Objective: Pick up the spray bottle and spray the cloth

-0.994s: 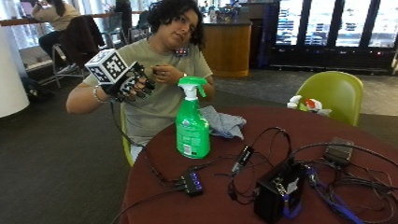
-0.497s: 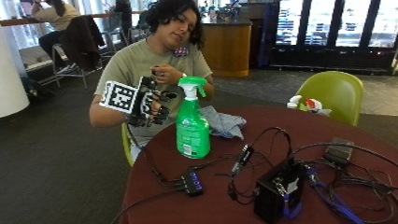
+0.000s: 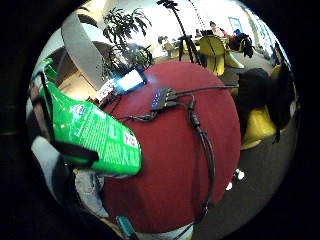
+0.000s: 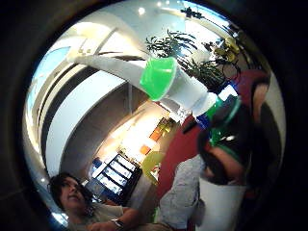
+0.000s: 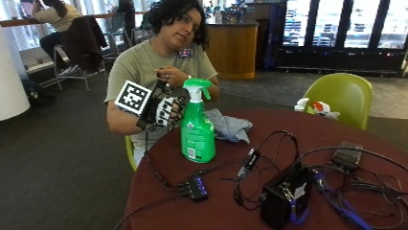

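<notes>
A green spray bottle [image 5: 197, 129] stands upright on the round red table [image 5: 267, 139], near the edge closest to the seated person. Its long axis runs straight up and down, with the white and green trigger head on top and the nozzle pointing toward the person's right hand. That gloved right hand [image 5: 163, 109] is raised just beside the bottle's neck, level with its upper half, palm turned toward the bottle. The fingers are spread and only slightly bent, not wrapped around anything; a narrow gap seems to separate them from the bottle, though contact cannot be ruled out from this angle. The bare left hand [image 5: 169, 75] is held up in front of the chest, behind the bottle's head.

A crumpled grey-blue cloth [image 5: 229, 125] lies on the table just behind the bottle, on the side away from the gloved hand. In the little finger side palm view the bottle's green labelled body [image 3: 95, 135] fills much of the frame, so it is close to the palm. The thumb side palm view shows the trigger head [image 4: 166, 82] close by, with the cloth [image 4: 180, 199] beyond it.

In front of the bottle a small black hub [image 5: 194, 187] with cables lies on the table, and farther from it a black box [image 5: 287, 196].
</notes>
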